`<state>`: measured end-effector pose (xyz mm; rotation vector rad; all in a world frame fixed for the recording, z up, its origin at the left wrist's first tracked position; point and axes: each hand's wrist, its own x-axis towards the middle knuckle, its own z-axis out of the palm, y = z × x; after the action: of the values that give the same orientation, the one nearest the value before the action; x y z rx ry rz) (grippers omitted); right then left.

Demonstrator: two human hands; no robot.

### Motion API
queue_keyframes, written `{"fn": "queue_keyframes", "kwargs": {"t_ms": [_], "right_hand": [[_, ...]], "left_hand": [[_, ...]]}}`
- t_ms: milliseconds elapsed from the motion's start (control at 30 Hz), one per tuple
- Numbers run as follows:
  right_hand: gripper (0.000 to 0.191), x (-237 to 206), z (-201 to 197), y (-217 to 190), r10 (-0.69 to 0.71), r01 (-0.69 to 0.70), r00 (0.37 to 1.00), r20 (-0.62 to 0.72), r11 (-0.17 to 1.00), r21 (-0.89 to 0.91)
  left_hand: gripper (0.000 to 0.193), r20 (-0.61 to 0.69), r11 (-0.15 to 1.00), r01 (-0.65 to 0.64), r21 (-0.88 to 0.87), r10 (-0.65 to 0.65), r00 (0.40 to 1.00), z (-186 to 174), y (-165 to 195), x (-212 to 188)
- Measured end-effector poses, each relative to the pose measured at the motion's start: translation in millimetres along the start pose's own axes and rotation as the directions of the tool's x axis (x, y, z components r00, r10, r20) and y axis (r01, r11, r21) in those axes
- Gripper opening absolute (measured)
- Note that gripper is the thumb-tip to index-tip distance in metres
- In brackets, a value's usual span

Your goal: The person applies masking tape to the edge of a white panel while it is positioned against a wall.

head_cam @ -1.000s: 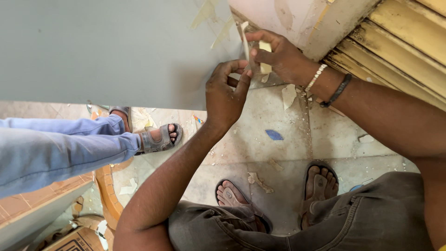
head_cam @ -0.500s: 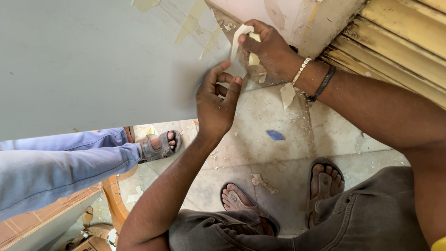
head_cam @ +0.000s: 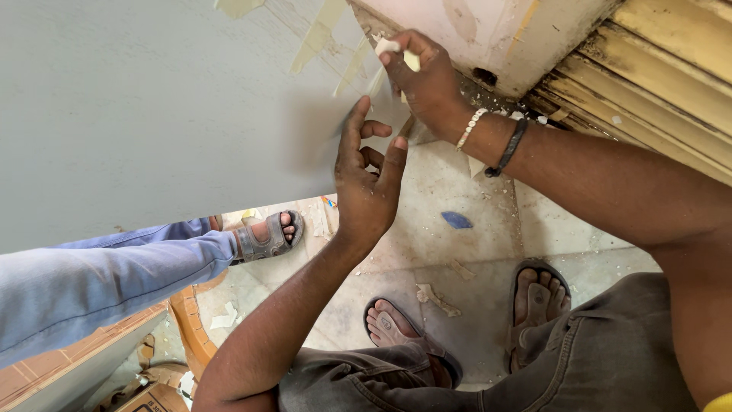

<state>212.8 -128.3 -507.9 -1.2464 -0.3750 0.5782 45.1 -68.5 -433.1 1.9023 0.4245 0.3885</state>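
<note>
Single head-worn view, steeply downward, close over both hands, toward floor (head_cam: 457, 259).

Workshop or renovation site: tape-marked grey panel (head_cam: 137, 114), debris-littered stone floor (head_cam: 457, 259), worn yellow shutter (head_cam: 671, 69).

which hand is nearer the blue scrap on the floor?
Left. The left hand is raised at the grey panel's lower edge, just up-left of the blue scrap in view. The right hand is higher, at the panel's top corner, pinching pale tape.
</note>
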Motion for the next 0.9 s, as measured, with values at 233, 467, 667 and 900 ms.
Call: {"fn": "queue_keyframes", "kwargs": {"t_ms": [233,467,667,900], "right_hand": [[0.036,-9,-5,6,0.058,-0.058,0.998,-0.015,0.998,0.011],[0.054,-9,-5,21,-0.145,0.158,0.987,0.075,0.96,-0.232],[0.069,-13,0,25,-0.301,0.319,0.944,0.136,0.723,-0.614],[0.046,5,-22,5,-0.058,0.193,0.951,0.302,0.877,-0.44]], "left_hand": [[0.07,0.023,0.999,0.051,-0.011,-0.051,0.998,-2,-2,1],[0.071,0.036,0.998,0.041,-0.045,-0.04,0.999,-6,-7,1],[0.089,0.065,0.91,-0.411,0.061,0.407,0.911,-16,9,-9],[0.085,0.304,0.671,-0.572,0.472,0.485,0.82,-13,5,13]]}}
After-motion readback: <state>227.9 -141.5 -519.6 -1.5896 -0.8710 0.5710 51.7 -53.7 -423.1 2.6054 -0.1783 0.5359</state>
